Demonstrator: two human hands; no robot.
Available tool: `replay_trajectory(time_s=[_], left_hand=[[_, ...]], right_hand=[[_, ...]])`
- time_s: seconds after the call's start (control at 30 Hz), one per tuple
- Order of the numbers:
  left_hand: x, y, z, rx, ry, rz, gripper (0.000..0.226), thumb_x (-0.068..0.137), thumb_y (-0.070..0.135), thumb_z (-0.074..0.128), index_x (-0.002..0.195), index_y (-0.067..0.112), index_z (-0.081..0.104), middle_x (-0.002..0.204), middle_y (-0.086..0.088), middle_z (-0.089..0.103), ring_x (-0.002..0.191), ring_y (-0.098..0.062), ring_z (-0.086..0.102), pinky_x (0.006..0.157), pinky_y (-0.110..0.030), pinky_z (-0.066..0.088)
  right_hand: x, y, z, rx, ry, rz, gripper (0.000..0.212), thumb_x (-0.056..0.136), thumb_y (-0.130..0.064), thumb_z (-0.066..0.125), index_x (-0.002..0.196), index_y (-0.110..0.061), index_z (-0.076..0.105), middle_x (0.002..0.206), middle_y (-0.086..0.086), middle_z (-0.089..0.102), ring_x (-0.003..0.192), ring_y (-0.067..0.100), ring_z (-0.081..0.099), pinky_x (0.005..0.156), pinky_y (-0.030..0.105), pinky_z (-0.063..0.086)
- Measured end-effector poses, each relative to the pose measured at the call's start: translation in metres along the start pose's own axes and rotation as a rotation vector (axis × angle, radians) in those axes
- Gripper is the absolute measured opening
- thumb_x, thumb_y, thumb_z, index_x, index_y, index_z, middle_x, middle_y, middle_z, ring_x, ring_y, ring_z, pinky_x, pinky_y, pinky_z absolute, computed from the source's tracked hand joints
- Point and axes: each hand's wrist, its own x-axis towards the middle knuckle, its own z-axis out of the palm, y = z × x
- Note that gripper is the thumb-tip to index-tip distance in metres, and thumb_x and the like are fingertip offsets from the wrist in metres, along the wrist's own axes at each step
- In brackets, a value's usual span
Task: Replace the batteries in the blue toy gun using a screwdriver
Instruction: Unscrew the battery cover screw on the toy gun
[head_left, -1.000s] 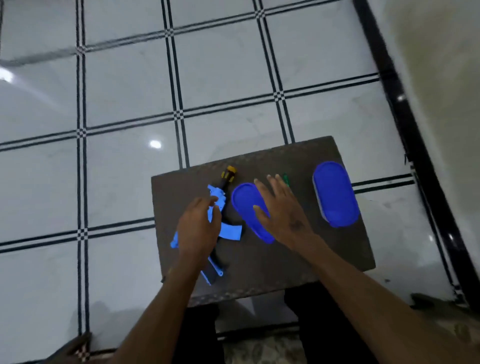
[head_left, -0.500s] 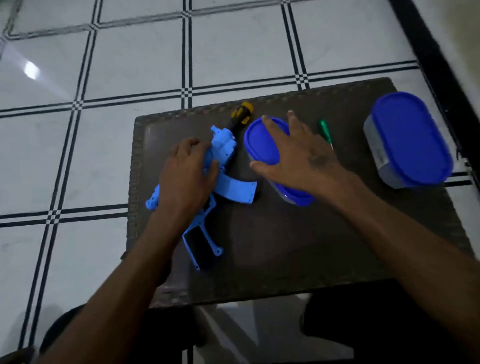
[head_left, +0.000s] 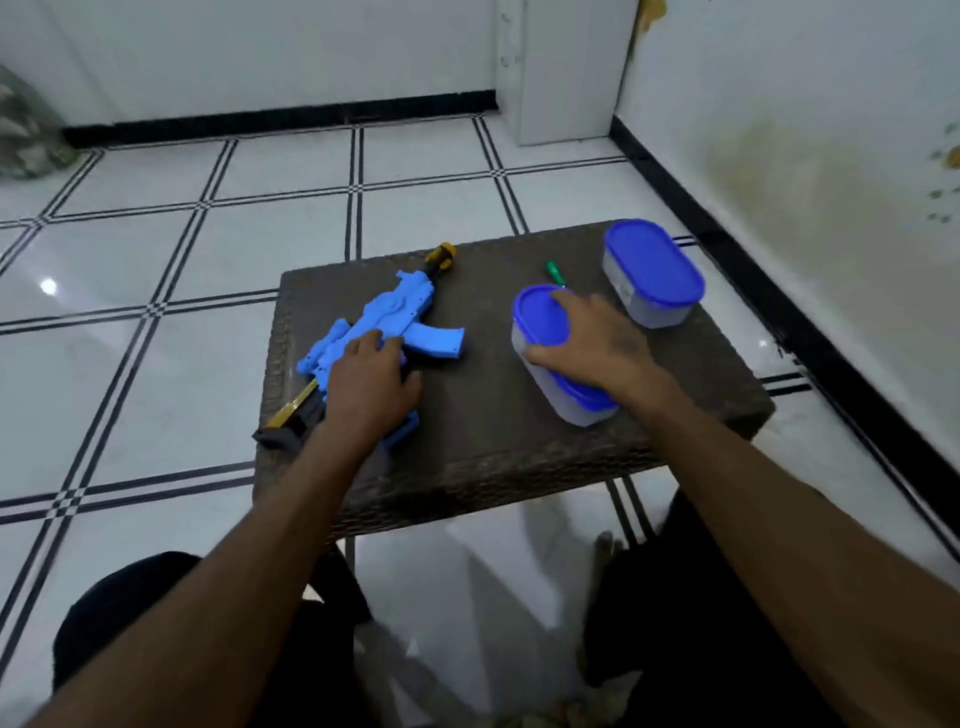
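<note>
The left hand (head_left: 371, 382) rests flat, fingers relaxed, on the blue toy gun (head_left: 387, 325) on the desk (head_left: 483, 415). The right hand (head_left: 597, 343) grips a blue-lidded container (head_left: 540, 317); a green screwdriver (head_left: 554, 271) lies just beyond it.

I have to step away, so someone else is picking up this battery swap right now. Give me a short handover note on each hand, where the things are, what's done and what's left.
Left hand: resting on the blue toy gun, which lies flat on the left of the brown table.
Right hand: gripping the near blue-lidded container, lid still on.
A second blue-lidded container stands at the far right corner, also closed.
The green screwdriver lies untouched between the two containers.
Done: nothing visible yet; no screw or cover is seen removed.
Left: open the battery cover with the screwdriver, swap batteries, close it. No batteries are in view.
</note>
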Motion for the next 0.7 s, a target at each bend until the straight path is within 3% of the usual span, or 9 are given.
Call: replay_trajectory(time_s=[0.2, 0.33, 0.7], left_hand=[[-0.007, 0.004, -0.001, 0.019, -0.041, 0.004, 0.056, 0.093, 0.038, 0.056, 0.139, 0.007, 0.047, 0.143, -0.019, 0.042, 0.13, -0.039, 0.039, 0.099, -0.048, 0.04], [-0.009, 0.008, -0.002, 0.017, -0.039, 0.003, 0.058, 0.093, 0.038, 0.056, 0.14, 0.008, 0.045, 0.144, -0.019, 0.041, 0.13, -0.038, 0.038, 0.098, -0.048, 0.041], [-0.002, -0.01, -0.003, 0.004, -0.017, -0.058, 0.05, 0.091, 0.038, 0.059, 0.134, 0.013, 0.051, 0.142, -0.016, 0.043, 0.13, -0.036, 0.04, 0.099, -0.048, 0.041]], right_hand=[[-0.05, 0.063, -0.007, 0.025, 0.087, 0.215, 0.081, 0.076, -0.064, 0.064, 0.144, -0.026, 0.039, 0.138, 0.015, 0.046, 0.122, 0.037, 0.052, 0.098, 0.045, 0.047], [-0.055, 0.081, -0.016, 0.056, 0.134, 0.308, 0.082, 0.079, -0.062, 0.065, 0.145, -0.024, 0.038, 0.141, 0.018, 0.044, 0.124, 0.038, 0.05, 0.1, 0.046, 0.044], [-0.024, 0.088, -0.022, 0.047, 0.18, 0.335, 0.083, 0.08, -0.062, 0.065, 0.146, -0.022, 0.034, 0.136, 0.019, 0.045, 0.119, 0.038, 0.051, 0.095, 0.045, 0.045]])
